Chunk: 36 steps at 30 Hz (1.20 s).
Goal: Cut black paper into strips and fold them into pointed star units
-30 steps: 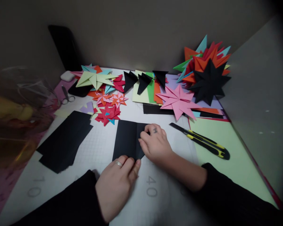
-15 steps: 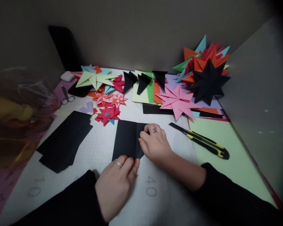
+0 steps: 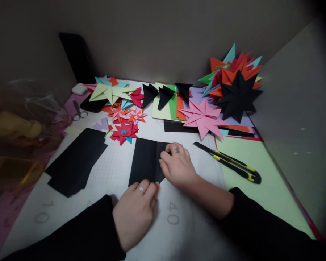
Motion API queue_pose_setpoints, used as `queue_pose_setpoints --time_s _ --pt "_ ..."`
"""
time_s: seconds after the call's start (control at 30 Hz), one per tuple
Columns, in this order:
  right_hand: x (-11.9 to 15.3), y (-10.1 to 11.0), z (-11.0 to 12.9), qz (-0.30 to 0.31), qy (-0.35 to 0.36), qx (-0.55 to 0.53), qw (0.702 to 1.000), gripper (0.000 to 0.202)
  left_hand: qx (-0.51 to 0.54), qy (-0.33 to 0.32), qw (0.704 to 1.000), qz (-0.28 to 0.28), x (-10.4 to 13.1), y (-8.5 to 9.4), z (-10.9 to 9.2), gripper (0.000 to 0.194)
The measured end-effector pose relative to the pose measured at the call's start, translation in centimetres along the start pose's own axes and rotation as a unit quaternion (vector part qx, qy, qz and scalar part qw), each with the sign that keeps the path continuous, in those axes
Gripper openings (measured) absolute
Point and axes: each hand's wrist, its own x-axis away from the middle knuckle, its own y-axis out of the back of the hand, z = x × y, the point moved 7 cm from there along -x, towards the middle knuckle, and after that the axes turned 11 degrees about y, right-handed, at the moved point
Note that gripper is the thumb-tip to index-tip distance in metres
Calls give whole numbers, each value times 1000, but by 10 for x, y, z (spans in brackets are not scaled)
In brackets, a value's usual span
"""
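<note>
A sheet of black paper (image 3: 143,159) with a crease down its middle lies flat in front of me. My right hand (image 3: 177,163) is closed at the paper's right half, fingers curled on it and hiding much of that side. The lower right corner looks folded in along a slant. At the bottom edge my left hand (image 3: 137,208), wearing a ring, has its fingers bent and pressed together on the paper. Further back stand several folded black paper pieces (image 3: 165,96). To the left is a stack of black sheets (image 3: 78,161).
A utility knife (image 3: 229,163) lies right of my hands, partly on pale green paper (image 3: 263,203). Behind are a pink paper star (image 3: 203,117), a black star (image 3: 238,97), and several coloured stars (image 3: 110,92). Small scissors (image 3: 78,111) and a phone (image 3: 77,58) are at the back left.
My left hand has shifted very slightly at the paper's lower edge. My right hand stays at the right half. The whole view has moved a little.
</note>
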Motion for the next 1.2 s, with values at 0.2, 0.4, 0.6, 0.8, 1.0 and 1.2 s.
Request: queue_pose_setpoints --time_s 0.2,0.4,0.6,0.8,1.0,1.2 --pt "0 0 2 -9 -8 16 1000 10 17 -16 999 -37 1 -2 3 31" --pt "2 12 -7 -76 -20 -71 994 9 5 -61 998 -28 1 -11 5 30" --pt "37 36 18 -95 192 -131 968 23 20 -62 998 -5 -2 -11 12 32" --pt "60 17 34 -9 186 -76 979 36 14 -71 997 -28 -1 -14 11 28" --pt "58 20 23 -19 127 7 992 33 2 -67 997 -30 -2 -13 9 30" --pt "54 31 -14 -30 69 90 993 29 3 -65 997 -38 -2 -8 8 31"
